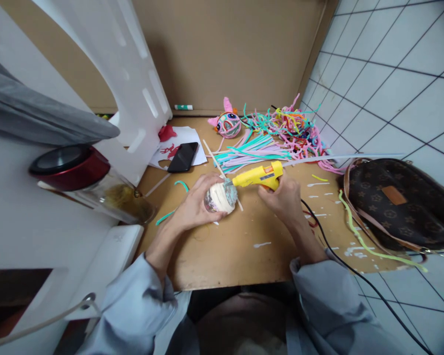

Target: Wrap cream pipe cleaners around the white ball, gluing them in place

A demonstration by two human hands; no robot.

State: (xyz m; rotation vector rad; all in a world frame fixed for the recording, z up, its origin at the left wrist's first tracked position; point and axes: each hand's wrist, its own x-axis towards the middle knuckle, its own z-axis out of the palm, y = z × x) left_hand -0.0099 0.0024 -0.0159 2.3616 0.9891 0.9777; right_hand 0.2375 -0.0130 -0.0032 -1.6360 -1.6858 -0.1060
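Note:
My left hand [196,203] is wrapped round a small ball [219,198] covered with cream and pale blue fuzzy stems, above the middle of the table. In my right hand [285,196] is a yellow glue gun [259,176], its nozzle pointing left at the ball's pale blue part. Whether the nozzle touches the ball I cannot tell. A long translucent glue stick [340,157] reaches right from behind the gun. One cream stem [213,157] runs up behind the ball. Beyond my hands lie teal and lilac pipe cleaners [255,150] and a finished-looking pink-eared ball figure [228,124].
A black phone [183,157] rests on white paper [192,134] at the back left. A glass bottle with red lid [72,167] leans at the left. On the right are a brown patterned bag [403,202], a black cord [331,249], and a yellow-green stem [358,234].

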